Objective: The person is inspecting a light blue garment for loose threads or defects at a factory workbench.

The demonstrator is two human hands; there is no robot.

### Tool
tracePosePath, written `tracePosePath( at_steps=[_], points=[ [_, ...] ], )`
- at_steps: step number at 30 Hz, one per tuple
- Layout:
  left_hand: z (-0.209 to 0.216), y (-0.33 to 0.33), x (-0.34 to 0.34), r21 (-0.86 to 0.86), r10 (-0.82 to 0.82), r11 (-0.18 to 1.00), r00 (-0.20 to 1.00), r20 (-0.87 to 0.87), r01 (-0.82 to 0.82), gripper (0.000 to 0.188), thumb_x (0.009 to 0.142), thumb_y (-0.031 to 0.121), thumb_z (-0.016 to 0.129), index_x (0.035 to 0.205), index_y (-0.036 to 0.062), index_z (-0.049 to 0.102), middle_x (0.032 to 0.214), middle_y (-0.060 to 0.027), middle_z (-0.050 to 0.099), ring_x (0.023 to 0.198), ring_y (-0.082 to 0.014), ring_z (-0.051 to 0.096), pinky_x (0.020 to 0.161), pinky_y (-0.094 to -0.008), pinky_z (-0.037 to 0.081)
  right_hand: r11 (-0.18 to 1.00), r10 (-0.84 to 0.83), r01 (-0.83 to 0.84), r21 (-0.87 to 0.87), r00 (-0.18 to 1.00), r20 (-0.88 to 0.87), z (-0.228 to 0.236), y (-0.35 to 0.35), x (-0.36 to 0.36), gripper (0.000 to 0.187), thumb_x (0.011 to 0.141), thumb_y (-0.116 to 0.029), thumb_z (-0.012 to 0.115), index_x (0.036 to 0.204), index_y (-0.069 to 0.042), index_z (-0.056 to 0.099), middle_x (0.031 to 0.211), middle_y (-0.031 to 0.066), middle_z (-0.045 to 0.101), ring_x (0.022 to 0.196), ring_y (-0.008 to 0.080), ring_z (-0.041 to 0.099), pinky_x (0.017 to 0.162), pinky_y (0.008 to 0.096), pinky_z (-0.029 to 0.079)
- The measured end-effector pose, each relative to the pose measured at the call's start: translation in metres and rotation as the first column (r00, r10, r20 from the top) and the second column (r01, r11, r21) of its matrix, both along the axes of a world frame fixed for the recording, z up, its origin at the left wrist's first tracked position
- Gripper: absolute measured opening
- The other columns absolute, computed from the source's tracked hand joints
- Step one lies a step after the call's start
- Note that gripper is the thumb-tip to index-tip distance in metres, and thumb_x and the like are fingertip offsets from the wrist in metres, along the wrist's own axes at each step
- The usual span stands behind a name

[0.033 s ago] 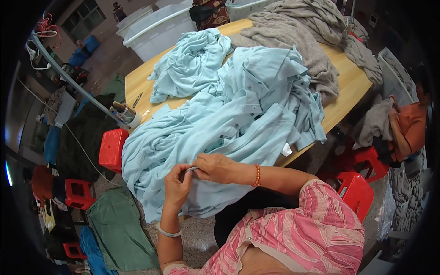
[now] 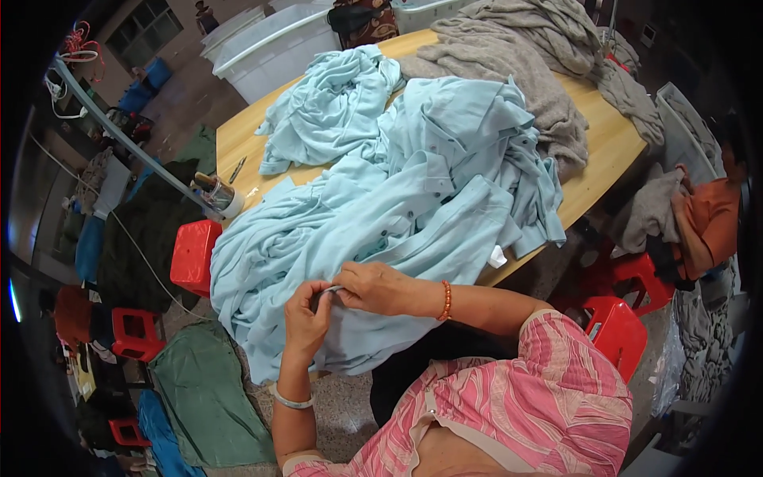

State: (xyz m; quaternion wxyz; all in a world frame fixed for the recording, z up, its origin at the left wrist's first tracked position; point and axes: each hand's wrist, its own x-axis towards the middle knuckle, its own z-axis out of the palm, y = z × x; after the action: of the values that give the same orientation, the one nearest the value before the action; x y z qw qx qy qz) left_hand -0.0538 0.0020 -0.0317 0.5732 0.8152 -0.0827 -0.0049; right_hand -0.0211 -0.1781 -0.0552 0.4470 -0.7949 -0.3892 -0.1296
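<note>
A light blue buttoned garment (image 2: 318, 208) spreads in loose folds over the near side of the table and hangs past its edge. At its near part my left hand (image 2: 307, 316) pinches a small bit of the cloth between thumb and fingertips. Right beside it, my right hand (image 2: 375, 288) is closed on the same bit, its fingertips almost meeting the left ones. A small greyish edge shows between them; its detail is too small to make out. Dark buttons dot the fabric farther up.
The wooden table (image 2: 600, 131) also bears grey knitwear (image 2: 509, 67) at the far right, a cup of tools (image 2: 222, 199) and a pen (image 2: 238, 170) at left. Red stools (image 2: 195, 256) stand around. White bins (image 2: 282, 60) lie beyond. A person in orange (image 2: 710, 219) handles grey cloth at right.
My hands have shifted very slightly upward with the pinched cloth; the grip looks the same.
</note>
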Motion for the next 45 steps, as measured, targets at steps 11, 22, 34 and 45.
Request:
tracePosePath(
  at_steps=[11,22,34,45],
  points=[
    [-0.008,0.010,0.008,0.076,-0.027,0.997,0.999,-0.031,0.029,0.007,0.087,0.005,0.057,0.089,-0.0009,0.060,0.073,0.0025,0.056,0.067,-0.0041,0.047,0.060,-0.0202,0.040,0.991,0.133,-0.134,0.006,0.984,-0.119,-0.004,-0.008,0.008,0.010,0.079,-0.009,0.060,0.085,-0.002,0.058,0.079,0.0163,0.057,0.076,0.0363,0.058,0.068,0.0423,0.048],
    [-0.009,0.016,0.013,-0.035,-0.152,0.988,0.971,-0.184,0.148,0.008,0.091,0.007,0.055,0.091,0.0002,0.060,0.081,0.0051,0.056,0.072,-0.0018,0.046,0.064,-0.0169,0.037,0.969,0.245,-0.234,0.082,0.951,-0.187,0.003,-0.010,0.016,0.009,0.078,-0.002,0.063,0.086,0.002,0.062,0.077,0.0135,0.058,0.064,0.0292,0.058,0.058,0.0349,0.046],
    [0.014,-0.031,-0.007,0.393,-0.120,0.918,0.908,0.401,-0.052,0.028,0.074,0.001,0.065,0.101,0.0041,0.060,0.102,-0.0120,0.060,0.091,-0.0259,0.058,0.083,-0.0332,0.043,0.994,0.063,-0.081,-0.069,0.971,-0.232,0.007,-0.057,0.010,0.009,0.078,-0.007,0.066,0.086,-0.001,0.065,0.073,0.0121,0.058,0.064,0.0280,0.059,0.058,0.0355,0.046],
    [-0.002,-0.036,0.015,0.429,-0.154,0.900,0.975,0.163,0.070,0.014,0.073,0.010,0.071,0.083,0.0043,0.064,0.068,-0.0090,0.056,0.064,-0.0249,0.052,0.064,-0.0348,0.039,0.993,0.040,-0.007,0.118,0.958,-0.285,0.012,-0.052,0.006,0.012,0.078,-0.005,0.065,0.089,-0.003,0.066,0.079,0.0126,0.064,0.068,0.0247,0.063,0.062,0.0317,0.048]
  ],
)
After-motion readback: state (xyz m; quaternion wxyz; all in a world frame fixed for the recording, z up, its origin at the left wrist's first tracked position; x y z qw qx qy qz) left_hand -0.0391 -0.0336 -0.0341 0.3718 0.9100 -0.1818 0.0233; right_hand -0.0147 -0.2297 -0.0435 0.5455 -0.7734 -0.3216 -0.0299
